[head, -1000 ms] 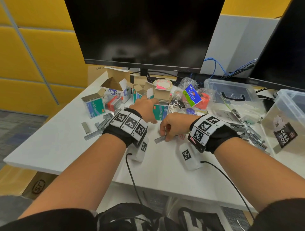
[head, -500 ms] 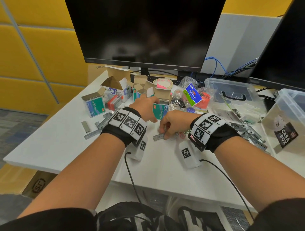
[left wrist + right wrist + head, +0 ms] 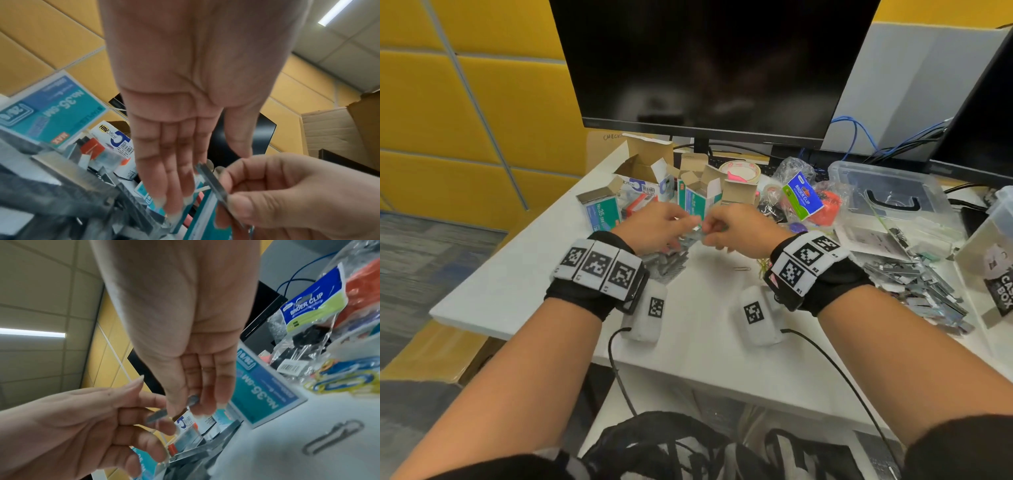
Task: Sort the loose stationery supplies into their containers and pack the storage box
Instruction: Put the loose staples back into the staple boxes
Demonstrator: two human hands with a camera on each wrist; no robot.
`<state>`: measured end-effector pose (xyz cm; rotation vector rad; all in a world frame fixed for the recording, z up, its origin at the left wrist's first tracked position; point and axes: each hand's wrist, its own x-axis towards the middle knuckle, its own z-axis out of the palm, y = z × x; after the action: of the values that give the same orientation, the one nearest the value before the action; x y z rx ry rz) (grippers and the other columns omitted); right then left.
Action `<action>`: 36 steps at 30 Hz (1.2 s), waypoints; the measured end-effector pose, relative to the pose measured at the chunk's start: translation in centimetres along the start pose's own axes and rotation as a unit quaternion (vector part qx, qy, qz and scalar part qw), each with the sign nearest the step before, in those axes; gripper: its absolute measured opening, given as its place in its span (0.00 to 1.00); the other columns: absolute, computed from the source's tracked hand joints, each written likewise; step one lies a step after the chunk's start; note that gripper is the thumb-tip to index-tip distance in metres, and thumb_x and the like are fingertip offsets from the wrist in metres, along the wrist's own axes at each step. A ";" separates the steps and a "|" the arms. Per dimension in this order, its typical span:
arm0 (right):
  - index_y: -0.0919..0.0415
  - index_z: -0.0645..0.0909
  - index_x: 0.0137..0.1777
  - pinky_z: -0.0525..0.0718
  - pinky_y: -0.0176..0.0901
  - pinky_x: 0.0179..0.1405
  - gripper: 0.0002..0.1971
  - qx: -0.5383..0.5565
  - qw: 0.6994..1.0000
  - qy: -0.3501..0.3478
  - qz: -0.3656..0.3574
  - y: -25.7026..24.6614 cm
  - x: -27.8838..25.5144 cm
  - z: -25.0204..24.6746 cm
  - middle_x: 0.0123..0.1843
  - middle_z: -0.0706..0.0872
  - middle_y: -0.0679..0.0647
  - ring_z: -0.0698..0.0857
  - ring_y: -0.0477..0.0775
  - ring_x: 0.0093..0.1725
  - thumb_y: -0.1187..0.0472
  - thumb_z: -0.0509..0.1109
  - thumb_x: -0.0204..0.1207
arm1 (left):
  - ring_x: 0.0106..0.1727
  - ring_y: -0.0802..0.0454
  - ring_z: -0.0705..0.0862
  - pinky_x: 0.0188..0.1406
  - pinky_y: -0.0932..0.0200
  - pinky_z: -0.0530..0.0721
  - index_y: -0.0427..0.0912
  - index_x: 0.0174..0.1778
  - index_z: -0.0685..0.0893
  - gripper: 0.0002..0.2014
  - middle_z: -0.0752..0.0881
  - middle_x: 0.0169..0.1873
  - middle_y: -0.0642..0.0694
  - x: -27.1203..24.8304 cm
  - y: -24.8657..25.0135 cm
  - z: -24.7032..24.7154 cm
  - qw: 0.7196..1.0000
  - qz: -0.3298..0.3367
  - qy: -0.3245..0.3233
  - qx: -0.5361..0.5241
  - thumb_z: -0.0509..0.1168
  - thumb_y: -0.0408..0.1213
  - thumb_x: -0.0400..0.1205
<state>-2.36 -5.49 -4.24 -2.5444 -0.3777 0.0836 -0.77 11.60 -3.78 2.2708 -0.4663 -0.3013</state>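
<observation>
Only the wrist views show the right hand [image 3: 287,194] pinching a staple strip [image 3: 213,183] beside the flat-fingered left hand [image 3: 185,113].

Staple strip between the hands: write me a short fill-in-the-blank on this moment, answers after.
1. The right hand pinches a strip of ____.
2. The left hand has its fingers ____ beside the strip.
3. The bag by the clear box reads BINDER ____.
4. A lone ____ clip lies on the desk.

Missing: staples; straight; CLIP; paper
</observation>
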 end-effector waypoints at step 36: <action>0.64 0.85 0.50 0.85 0.37 0.54 0.08 0.373 0.878 0.299 0.021 2.5 0.1 2.8 0.49 0.88 0.56 0.87 0.46 0.47 0.71 0.73 0.72 | 0.31 0.53 0.87 0.31 0.65 0.86 0.37 0.47 0.86 0.04 0.88 0.33 0.43 0.9 -4.5 0.6 0.947 -0.013 0.136 -0.291 0.69 0.31 0.78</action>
<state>-1.99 -6.04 -7.95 -1.6891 -0.0188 -0.4523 0.88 13.64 -7.58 1.7043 -0.1682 -0.1115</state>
